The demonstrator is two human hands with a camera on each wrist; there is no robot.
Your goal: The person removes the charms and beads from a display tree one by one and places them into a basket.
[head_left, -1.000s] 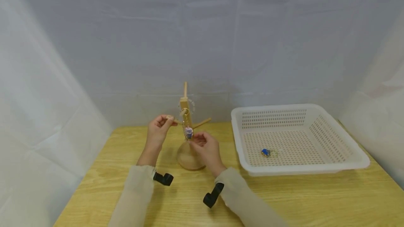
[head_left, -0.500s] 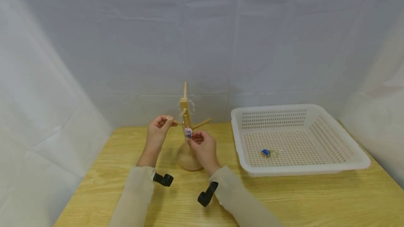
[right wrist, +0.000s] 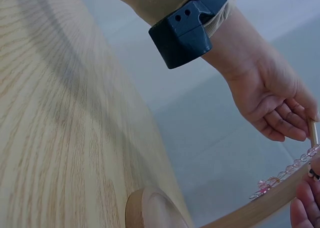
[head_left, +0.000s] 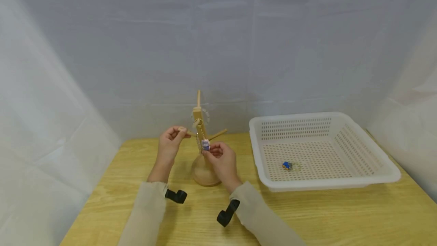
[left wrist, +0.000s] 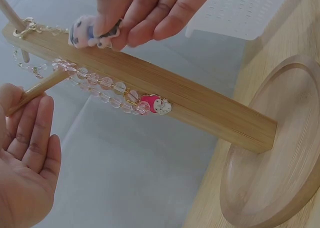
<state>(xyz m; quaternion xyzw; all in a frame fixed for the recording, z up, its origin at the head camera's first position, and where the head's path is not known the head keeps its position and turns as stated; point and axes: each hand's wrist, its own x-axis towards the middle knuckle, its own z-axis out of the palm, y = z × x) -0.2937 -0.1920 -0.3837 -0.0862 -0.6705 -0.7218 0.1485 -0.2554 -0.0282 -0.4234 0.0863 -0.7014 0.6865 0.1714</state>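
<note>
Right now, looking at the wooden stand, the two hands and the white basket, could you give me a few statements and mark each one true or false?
1. The right hand pinches a small charm hanging on the wooden stand. True.
2. The left hand lies flat on the table. False: it holds a side peg of the stand.
3. The white basket holds a small blue item. True.
4. A bead bracelet lies in the basket. False: it hangs on the stand.
</note>
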